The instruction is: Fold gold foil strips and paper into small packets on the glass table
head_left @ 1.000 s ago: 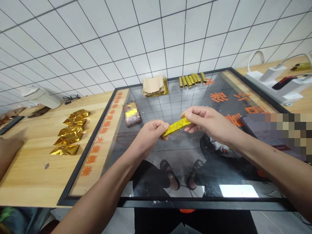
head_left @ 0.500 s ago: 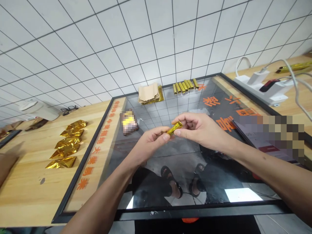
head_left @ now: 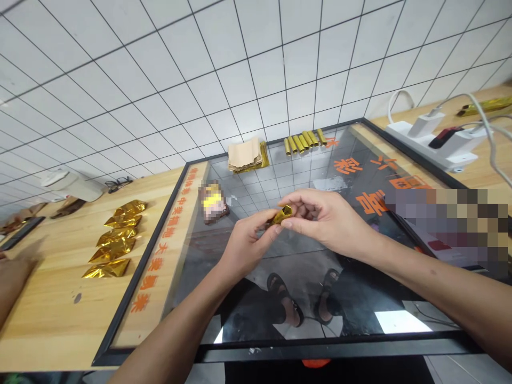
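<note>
A small gold foil piece [head_left: 283, 215] is pinched in the air above the glass, between the two hands. It is folded into a short, faceted wad, and the fingers hide part of it, so its full shape can't be told. It should weigh next to nothing and feel crisp but soft: thin foil that dents easily and may slip on dry skin (the creased edges look like the surest place to hold it). The fingers of the left hand [head_left: 248, 241] and right hand [head_left: 322, 220] are both closed on it, thumbs and forefingers pressing from either side.

Under the hands lies a black-framed glass panel [head_left: 140, 272] with orange characters along its border, and sandalled feet [head_left: 285, 301] are reflected in it. There is open room around the hands, though a pixelated packet [head_left: 212, 202] sits up and to the left. Farther along the far edge are a stack of brown paper sheets [head_left: 244, 154] and a row of gold foil tubes [head_left: 303, 141].

To the left, five gold foil sachets [head_left: 114, 240] lie in a column on the wooden worktop [head_left: 52, 325], just beyond the frame (a co-worker's hand [head_left: 14, 280] reaches in at the left edge). At the upper right is a white power strip [head_left: 434, 141].
</note>
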`<state>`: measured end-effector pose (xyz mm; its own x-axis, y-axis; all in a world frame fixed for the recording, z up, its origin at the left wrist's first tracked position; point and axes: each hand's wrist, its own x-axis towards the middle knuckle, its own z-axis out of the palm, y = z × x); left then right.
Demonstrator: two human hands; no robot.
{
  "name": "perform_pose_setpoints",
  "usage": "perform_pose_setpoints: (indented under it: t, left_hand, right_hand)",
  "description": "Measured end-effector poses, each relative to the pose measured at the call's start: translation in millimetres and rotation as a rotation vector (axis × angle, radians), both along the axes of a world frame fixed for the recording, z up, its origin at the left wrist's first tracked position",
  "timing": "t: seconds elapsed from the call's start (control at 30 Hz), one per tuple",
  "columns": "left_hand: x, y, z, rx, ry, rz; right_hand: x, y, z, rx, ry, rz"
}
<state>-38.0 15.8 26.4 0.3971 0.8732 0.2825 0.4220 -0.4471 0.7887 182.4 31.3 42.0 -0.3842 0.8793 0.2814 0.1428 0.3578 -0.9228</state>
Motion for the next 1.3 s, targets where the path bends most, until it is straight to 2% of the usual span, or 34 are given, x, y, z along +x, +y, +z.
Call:
perform_pose_setpoints:
  t: [0.13,0.37,0.63,0.77,0.93,1.13,1.3]
  left_hand:
    - [1.7,-2.3,-5.2,0.031,-0.009,0.075]
    - [2.5,-5.5,-6.7,0.196,0.173,0.138]
    - [2.9,-7.9,-5.8,0.322,0.273,0.136]
    - [3.0,-7.7,-5.4,0.313,0.281,0.114]
    - [2.8,-6.1,-1.4,0.212,0.18,-0.009]
    - [2.5,-3.0,-3.0,0.17,0.118,-0.068]
    - [3.0,-3.4,-5.5,0.153,0.088,-0.062]
  right_hand:
    - [-3.3,-2.5,2.1,0.037,0.012,-0.039]
    - [-2.5,-4.2,3.8,0.168,-0.055,-0.103]
    - [-1.8,-5.0,1.4,0.259,-0.093,-0.115]
    - [-2.2,-6.4,1.9,0.243,-0.104,-0.108]
    - [-2.1,-6.2,-0.7,0.163,-0.09,-0.058]
    - [-1.8,-5.2,0.0,0.252,-0.112,-0.049]
    - [-1.5,-5.2,0.9,0.245,-0.122,-0.033]
